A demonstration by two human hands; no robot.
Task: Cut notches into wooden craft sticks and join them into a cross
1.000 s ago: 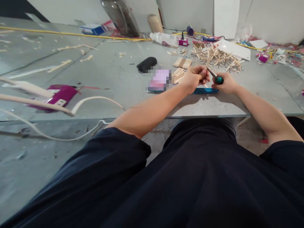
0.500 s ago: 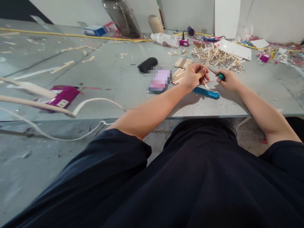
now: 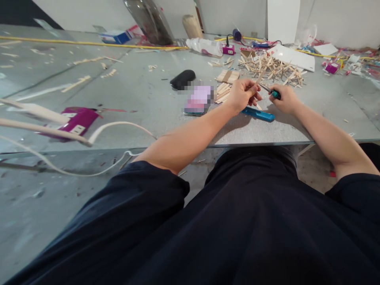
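My left hand (image 3: pixel 246 93) is closed in a pinch on a thin wooden craft stick (image 3: pixel 260 76), which points up and away from the fingers. My right hand (image 3: pixel 284 98) is wrapped round a hand tool (image 3: pixel 275 94) with a green and black handle. The tool's slim metal end points left toward the stick; whether it touches cannot be made out. Below the hands lies a long blue plastic piece (image 3: pixel 258 114). Wooden sticks (image 3: pixel 223 93) lie fanned by my left wrist, with a banded bundle of sticks (image 3: pixel 228 76) behind them.
A heap of cut wooden pieces (image 3: pixel 270 68) lies beyond the hands. Left of them are a phone (image 3: pixel 198 99) and a black case (image 3: pixel 183 79). A plastic bottle (image 3: pixel 204 46) and large jar (image 3: pixel 150 21) stand farther back. At left is a purple packet (image 3: pixel 80 120).
The view has shifted slightly. Both hands keep their grips, the stick and the tool staying close together with hardly any movement.
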